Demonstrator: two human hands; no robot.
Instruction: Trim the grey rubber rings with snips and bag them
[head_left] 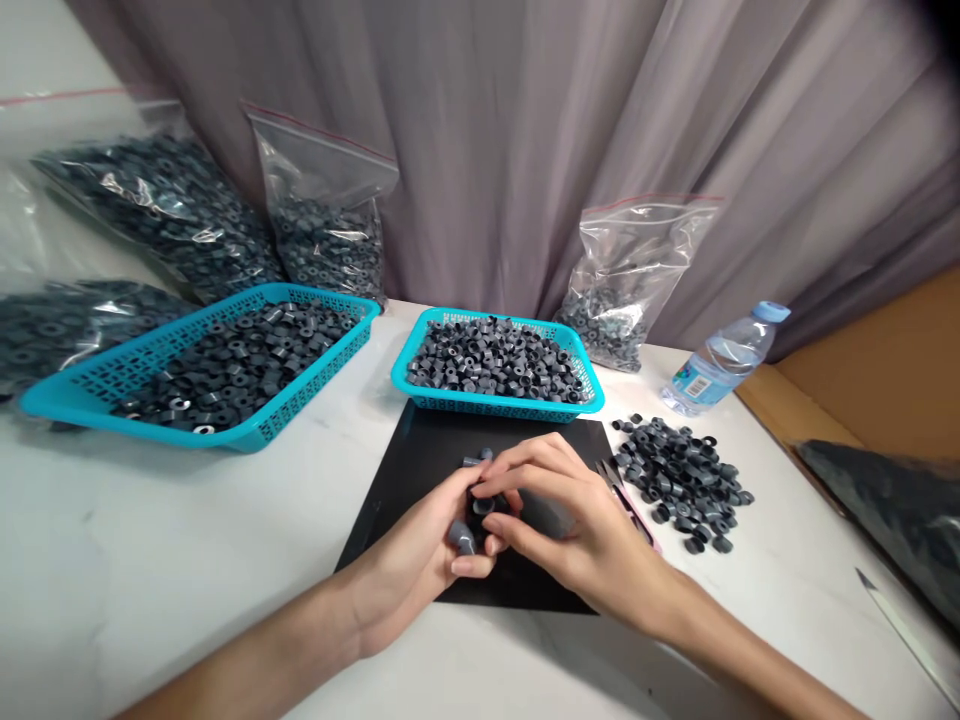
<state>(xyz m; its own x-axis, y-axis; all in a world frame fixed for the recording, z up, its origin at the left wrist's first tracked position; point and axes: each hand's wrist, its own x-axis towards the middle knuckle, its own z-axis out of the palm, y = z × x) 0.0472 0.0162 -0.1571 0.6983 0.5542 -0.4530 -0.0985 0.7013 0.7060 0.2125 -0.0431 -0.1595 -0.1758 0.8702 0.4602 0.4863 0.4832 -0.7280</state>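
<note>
Over a black mat [397, 490], my left hand [424, 530] is curled round several small grey plastic caps [463, 538], some showing between the thumb and fingers. The thumb and forefinger of my right hand [577, 505] are closed on a dark grey ring-shaped cap [484, 506] at the left hand's fingertips. Part of what lies in the left palm is hidden by the fingers. Beside the right hand, thread snips [626, 500] with pinkish handles lie on the mat's right edge, partly covered. A loose pile of grey caps [679, 480] is to their right.
Behind the mat stands a blue basket [495, 402] of similar grey parts; a second blue basket [300, 400] is at the left. Zip bags of parts [330, 240] lean against the curtain. On the right are a water bottle [724, 360], a cardboard box [877, 370] and a pointed white tool [900, 620].
</note>
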